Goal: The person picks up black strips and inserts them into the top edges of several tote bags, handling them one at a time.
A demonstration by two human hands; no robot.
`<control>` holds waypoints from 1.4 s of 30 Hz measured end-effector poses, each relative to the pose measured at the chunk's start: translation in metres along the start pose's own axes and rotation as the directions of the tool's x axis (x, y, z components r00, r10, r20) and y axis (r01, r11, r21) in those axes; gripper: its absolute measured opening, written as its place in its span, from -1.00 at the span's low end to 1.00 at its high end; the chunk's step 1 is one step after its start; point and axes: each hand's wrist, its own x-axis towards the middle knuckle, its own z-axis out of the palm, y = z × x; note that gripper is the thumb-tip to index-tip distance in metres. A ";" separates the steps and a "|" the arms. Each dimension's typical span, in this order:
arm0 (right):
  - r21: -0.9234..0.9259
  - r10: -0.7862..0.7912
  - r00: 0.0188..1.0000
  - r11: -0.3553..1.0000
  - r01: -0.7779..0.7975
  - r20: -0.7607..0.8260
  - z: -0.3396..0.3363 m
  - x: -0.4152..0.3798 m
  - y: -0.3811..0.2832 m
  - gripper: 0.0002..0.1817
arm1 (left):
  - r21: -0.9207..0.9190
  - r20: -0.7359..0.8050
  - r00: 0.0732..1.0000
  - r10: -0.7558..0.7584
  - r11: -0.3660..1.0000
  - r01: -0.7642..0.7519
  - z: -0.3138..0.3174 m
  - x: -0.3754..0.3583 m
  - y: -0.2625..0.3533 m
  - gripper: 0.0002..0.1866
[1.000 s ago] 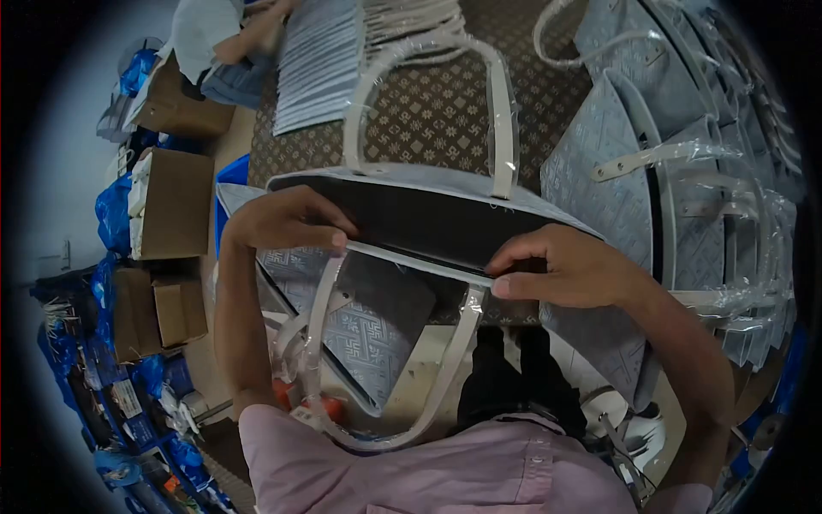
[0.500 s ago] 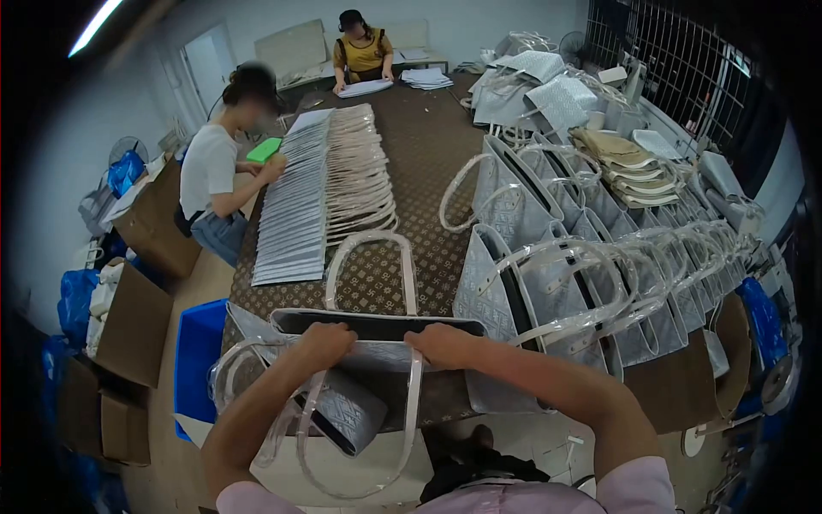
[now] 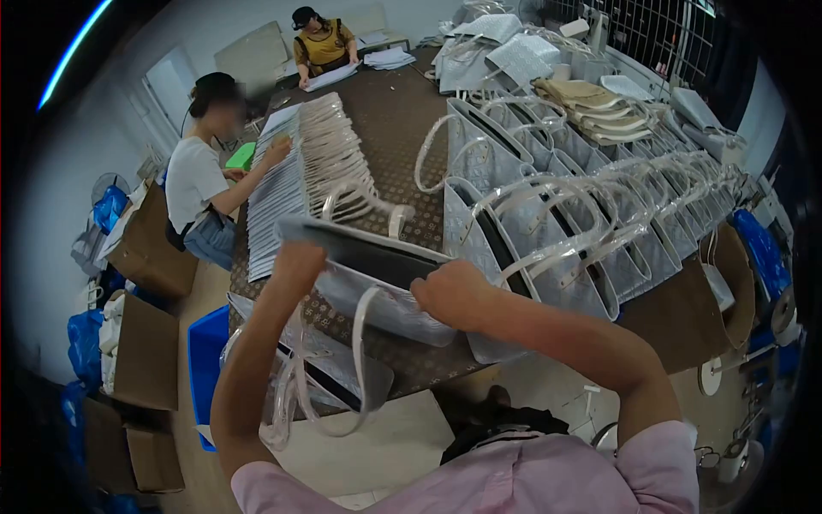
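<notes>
A silvery tote bag (image 3: 385, 301) with a dark lining hangs between my two hands at the table's near edge, its mouth open and tilted. My left hand (image 3: 300, 264) is closed on the rim near its left end. Toward the right end, my right hand (image 3: 452, 293) grips the same rim. One pale strap (image 3: 361, 343) of the bag dangles down toward me; the other strap stands up at the far side. Below and left lies another silver bag (image 3: 330, 364), partly covered by my left forearm and the straps.
Rows of upright silver bags (image 3: 548, 231) fill the table's right side. A stack of silver panels with straps (image 3: 282, 180) lies left, beside a seated person (image 3: 201, 171) holding something green. Another person (image 3: 325, 47) handles sheets at the far end. A blue bin (image 3: 205, 368) stands on the floor.
Both hands have raised the tote bag, its left end higher, and it is now tilted. The view has shifted. The seated person's green item is lower.
</notes>
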 end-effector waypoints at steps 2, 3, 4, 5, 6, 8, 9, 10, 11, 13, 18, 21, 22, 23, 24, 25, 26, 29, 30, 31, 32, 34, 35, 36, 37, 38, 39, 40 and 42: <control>-0.001 0.069 0.992 0.998 -0.070 -0.102 -0.006 -0.015 -0.024 -0.85 | 0.022 -0.078 0.994 0.075 0.997 -0.073 -0.014 0.005 0.007 -0.93; 0.008 0.081 0.992 0.997 -0.080 -0.093 -0.006 -0.023 -0.031 -0.85 | 0.052 -0.198 0.972 0.126 0.992 -0.118 -0.016 0.014 0.013 -0.93; 0.044 0.169 0.983 0.985 -0.166 -0.066 -0.004 -0.032 -0.041 -0.89 | 0.043 -0.183 0.973 0.140 0.990 -0.135 -0.015 0.019 0.021 -0.93; 0.070 0.253 0.967 0.966 -0.250 -0.040 0.001 -0.040 -0.051 -0.91 | 0.026 -0.184 0.964 0.192 0.981 -0.190 -0.013 0.025 0.029 -0.91; 0.077 0.263 0.964 0.963 -0.259 -0.034 0.012 -0.045 -0.059 -0.91 | 0.012 -0.188 0.952 0.243 0.970 -0.245 -0.013 0.031 0.035 -0.89; 0.085 0.405 0.902 0.914 -0.397 -0.152 0.043 -0.048 -0.068 -0.90 | 0.010 -0.174 0.931 0.320 0.946 -0.324 0.008 0.053 0.041 -0.90; 0.089 0.412 0.900 0.911 -0.403 -0.144 0.057 -0.047 -0.067 -0.90 | 0.002 -0.159 0.907 0.390 0.919 -0.395 0.026 0.062 0.047 -0.91; 0.131 0.375 0.919 0.924 -0.359 -0.125 0.070 -0.043 -0.066 -0.88 | 0.012 -0.037 0.926 0.376 0.927 -0.376 0.041 0.070 0.051 -0.91; 0.166 0.334 0.935 0.935 -0.313 -0.118 0.074 -0.041 -0.061 -0.85 | 0.019 -0.047 0.923 0.383 0.924 -0.382 0.048 0.073 0.053 -0.91; 0.251 0.366 0.925 0.909 -0.332 -0.104 0.058 -0.041 -0.049 -0.79 | -0.050 -0.102 0.925 0.366 0.927 -0.372 0.056 0.073 0.052 -0.90; 0.753 0.758 0.584 0.557 -0.349 -0.290 0.036 -0.042 0.018 -0.63 | -0.106 -0.291 0.911 0.291 0.937 -0.333 0.067 0.063 0.061 -0.64; 0.750 0.805 0.557 0.494 -0.439 -0.204 0.105 -0.008 0.060 -0.67 | -0.286 -0.204 0.953 -0.222 0.945 0.159 0.060 0.057 0.081 -0.24; 0.751 0.823 0.541 0.466 -0.468 -0.174 0.110 0.003 0.067 -0.65 | -0.270 -0.204 0.953 -0.224 0.949 0.165 0.061 0.059 0.078 -0.24; 0.981 0.872 0.480 0.000 -0.192 0.094 0.105 0.014 0.066 -0.65 | -0.343 -0.060 0.959 -0.277 0.908 0.241 0.063 0.062 0.074 -0.30; 0.870 0.782 0.509 -0.478 0.121 0.359 0.098 0.021 0.063 -0.64 | -0.408 0.087 0.944 -0.317 0.854 0.324 0.064 0.063 0.073 -0.35; 0.868 0.778 0.516 -0.482 0.121 0.359 0.093 0.023 0.057 -0.64 | -0.402 0.089 0.942 -0.323 0.854 0.330 0.066 0.062 0.074 -0.35; 0.992 0.862 0.499 0.032 0.123 -0.090 0.079 0.025 0.051 -0.66 | -0.459 0.050 0.976 -0.211 0.863 0.210 0.065 0.060 0.072 -0.41; 0.794 0.531 0.648 0.574 0.198 -0.546 0.027 0.004 0.039 -0.70 | -0.426 -0.028 0.997 -0.065 0.903 0.047 0.102 0.075 0.056 -0.53; 0.763 0.334 0.776 0.585 0.274 -0.535 0.015 -0.006 0.032 -0.72 | -0.346 -0.042 0.999 -0.020 0.938 0.004 0.099 0.074 0.058 -0.59; 0.809 0.404 0.722 0.451 0.377 -0.562 0.013 -0.012 0.030 -0.74 | -0.342 -0.039 0.999 -0.029 0.940 0.014 0.097 0.074 0.059 -0.59; 0.811 0.402 0.725 0.444 0.380 -0.560 0.007 -0.023 0.031 -0.74 | -0.431 -0.069 0.996 -0.057 0.902 0.022 0.067 0.068 0.073 -0.65; 0.809 0.428 0.726 0.504 0.302 -0.538 -0.007 -0.051 0.045 -0.71 | -0.511 -0.096 0.994 -0.049 0.860 -0.007 0.071 0.084 0.073 -0.67; 0.778 0.447 0.696 0.570 0.264 -0.563 -0.010 -0.065 0.050 -0.69 | -0.510 -0.122 0.992 -0.009 0.858 -0.055 0.071 0.093 0.078 -0.67; 0.741 0.451 0.667 0.629 0.234 -0.593 -0.010 -0.078 0.054 -0.68 | -0.505 -0.148 0.989 0.016 0.858 -0.089 0.067 0.102 0.087 -0.66; 0.738 0.471 0.677 0.656 0.159 -0.565 -0.008 -0.092 0.059 -0.68 | -0.492 -0.207 0.978 0.027 0.861 -0.128 0.059 0.109 0.098 -0.65; 0.727 0.488 0.689 0.682 0.083 -0.536 -0.007 -0.103 0.068 -0.68 | -0.479 -0.265 0.964 0.034 0.863 -0.162 0.048 0.117 0.110 -0.63; 0.801 0.563 0.654 0.587 0.114 -0.506 -0.004 -0.107 0.078 -0.68 | -0.464 -0.176 0.984 0.024 0.880 -0.104 0.035 0.125 0.120 -0.64; 0.869 0.644 0.619 0.473 0.141 -0.451 0.001 -0.110 0.084 -0.67 | -0.447 -0.075 0.997 0.020 0.893 -0.051 0.022 0.129 0.125 -0.65; 0.948 0.734 0.600 0.251 0.194 -0.317 0.000 -0.120 0.098 -0.65 | -0.433 0.175 0.982 0.070 0.901 0.013 0.001 0.139 0.128 -0.67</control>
